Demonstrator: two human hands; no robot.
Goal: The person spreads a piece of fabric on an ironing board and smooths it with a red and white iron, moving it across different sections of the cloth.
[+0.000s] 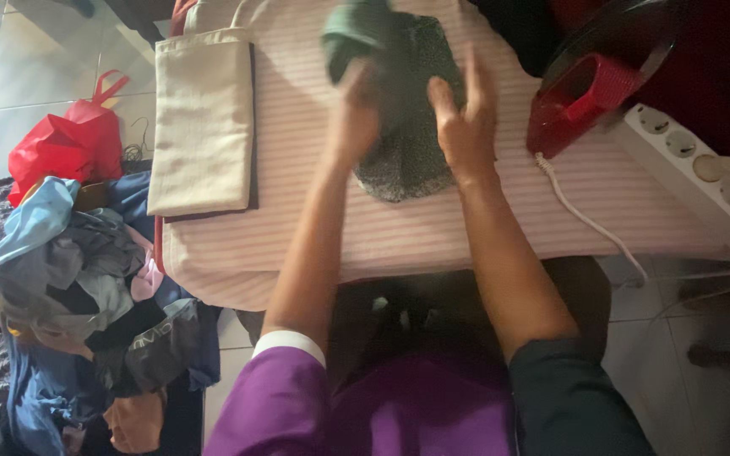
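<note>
While both hands (407, 118) press, speckled cloth (411, 160) crumples.

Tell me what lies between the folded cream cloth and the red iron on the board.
In the head view, the dark green speckled garment lies between the folded cream cloth and the red iron, with the left hand and right hand on it.

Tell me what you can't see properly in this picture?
Head view only:
- Left hand: blurred by motion, so its grip on the green cloth is unclear.
- Cloth: partly covered by both hands; right hand lies on it.
- Iron: top cut by the frame edge.
- Clothes pile: single garments too tangled to tell.
</note>
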